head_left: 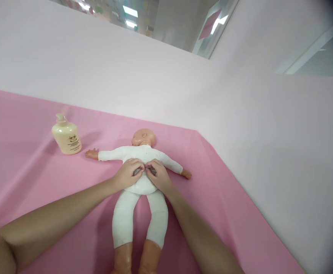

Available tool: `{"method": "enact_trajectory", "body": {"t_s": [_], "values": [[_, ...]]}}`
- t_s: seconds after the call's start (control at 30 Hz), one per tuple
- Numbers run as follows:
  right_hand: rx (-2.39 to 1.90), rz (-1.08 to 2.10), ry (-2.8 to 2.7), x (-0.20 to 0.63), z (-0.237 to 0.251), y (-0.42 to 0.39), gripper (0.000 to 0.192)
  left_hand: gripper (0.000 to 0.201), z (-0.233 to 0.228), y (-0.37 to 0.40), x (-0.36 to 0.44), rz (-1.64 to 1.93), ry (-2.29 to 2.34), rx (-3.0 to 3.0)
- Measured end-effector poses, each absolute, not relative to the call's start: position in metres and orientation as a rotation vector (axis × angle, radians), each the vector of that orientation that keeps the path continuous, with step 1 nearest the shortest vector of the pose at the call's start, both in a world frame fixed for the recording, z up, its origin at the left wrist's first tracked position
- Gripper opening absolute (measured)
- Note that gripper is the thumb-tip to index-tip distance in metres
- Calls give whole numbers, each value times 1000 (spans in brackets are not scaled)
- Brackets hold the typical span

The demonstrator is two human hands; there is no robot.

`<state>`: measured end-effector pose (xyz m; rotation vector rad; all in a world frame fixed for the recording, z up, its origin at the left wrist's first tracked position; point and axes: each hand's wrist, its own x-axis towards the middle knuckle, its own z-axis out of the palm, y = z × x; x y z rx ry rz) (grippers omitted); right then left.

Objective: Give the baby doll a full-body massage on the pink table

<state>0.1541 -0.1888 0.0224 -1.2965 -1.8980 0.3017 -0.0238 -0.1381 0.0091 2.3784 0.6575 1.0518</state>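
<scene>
Passing the cream plastic lotion bottle [66, 137] on the pink cloth [26, 182], my left hand [128, 174] and right hand [158, 176] pinch the white-suited baby doll's [141, 179] belly fabric, fingertips together; I judge pressing continues gently.

White suit on a peach-toned doll [140, 179], pale cream bottle [66, 136], plain pink cloth [26, 171], white wall [269, 133]

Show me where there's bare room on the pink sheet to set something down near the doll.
Bare patches: the pink sheet left of the left hand, below the lotion bottle; and the strip right of the doll out to the sheet's edge by the wall. Crowded: the doll's belly, where both hands, the right hand included, press together.
</scene>
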Motion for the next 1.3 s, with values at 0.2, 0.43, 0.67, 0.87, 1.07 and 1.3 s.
{"method": "enact_trajectory", "body": {"t_s": [0.2, 0.43, 0.67, 0.87, 1.07, 1.3], "values": [[-1261, 270, -1894, 155, 21, -188, 16, 12, 12, -138, -24, 1036, 697, 2351], [-1277, 364, -1863, 156, 24, -187, 13, 13, 13, -138, -24, 1060, 686, 2335], [-1313, 366, -1862, 155, 24, -188, 15, 14, 8, -136, -24, 1102, 670, 2363], [-1309, 228, -1918, 156, 20, -187, 15, 14, 7, -137, -25, 1096, 709, 2392], [-1305, 219, -1927, 156, 20, -187, 17, 17, 8, -139, -29, 1045, 715, 2473], [-1317, 288, -1900, 155, 23, -186, 18, 19, 7, -141, -30, 1038, 751, 2489]]}}
